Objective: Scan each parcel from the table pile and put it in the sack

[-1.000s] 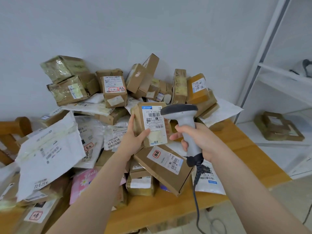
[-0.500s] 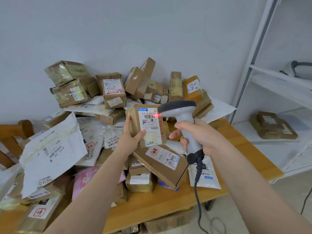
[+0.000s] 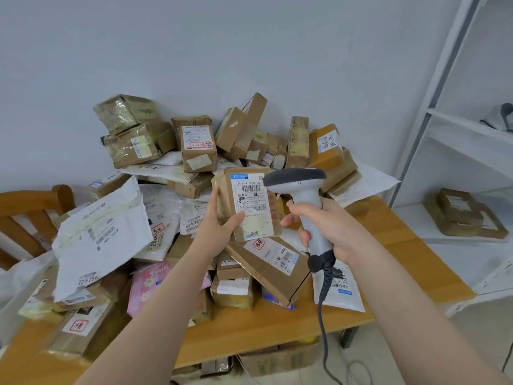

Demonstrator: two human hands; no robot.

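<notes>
My left hand grips a small brown parcel upright above the pile, its white barcode label facing me. Just to its right, my right hand holds the grey barcode scanner by the handle, its head pointing left at the label. No red scan line shows on the label. The scanner's dark cable hangs down past the table's front edge. A big pile of brown boxes and white mailer bags covers the wooden table. No sack is in view.
A white shelf unit stands at the right, with brown parcels on a lower shelf. A wooden chair back shows at the left. Cardboard boxes sit under the table. The wall is right behind the pile.
A red scan line lay on the label half a second ago and is gone now. The parcel and scanner have stayed almost in place.
</notes>
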